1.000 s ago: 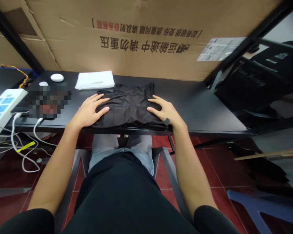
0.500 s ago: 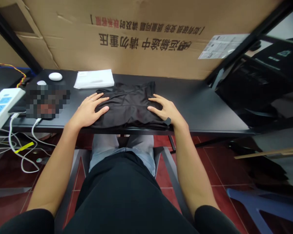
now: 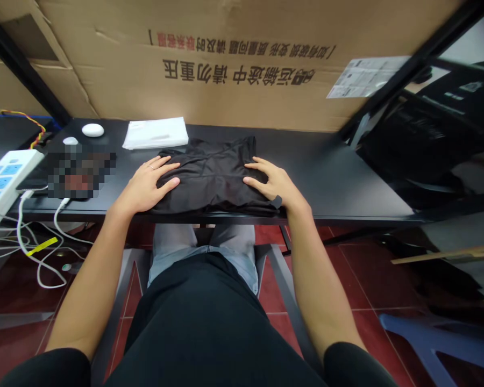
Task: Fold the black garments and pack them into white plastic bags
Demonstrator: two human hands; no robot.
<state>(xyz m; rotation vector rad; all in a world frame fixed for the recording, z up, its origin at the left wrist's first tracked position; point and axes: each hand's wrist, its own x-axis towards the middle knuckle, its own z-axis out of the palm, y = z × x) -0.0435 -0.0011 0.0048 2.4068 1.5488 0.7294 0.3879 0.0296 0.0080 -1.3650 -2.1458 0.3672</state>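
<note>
A folded black cloth item (image 3: 212, 177), seemingly a garment, lies wrinkled on the black desk (image 3: 326, 177) close to its front edge. On its left end rests my left hand (image 3: 149, 181), fingers spread and a ring on one of them. My right hand (image 3: 272, 183) lies on the opposite end with thumb and fingers apart, a dark band at its wrist. Both palms face inward and neither hand grips the cloth. Exactly what kind of garment it is cannot be made out.
Behind the cloth lies a white packet (image 3: 156, 133). A white mouse-like object (image 3: 92, 130), a pixelated dark item (image 3: 83, 174) and a power strip (image 3: 10, 180) with cables are at left. A large cardboard sheet (image 3: 242, 107) stands along the back. Dark bags (image 3: 423, 129) sit at right.
The view has shifted very slightly. Both hands stay in the same place on the black cloth, which has not visibly moved.
</note>
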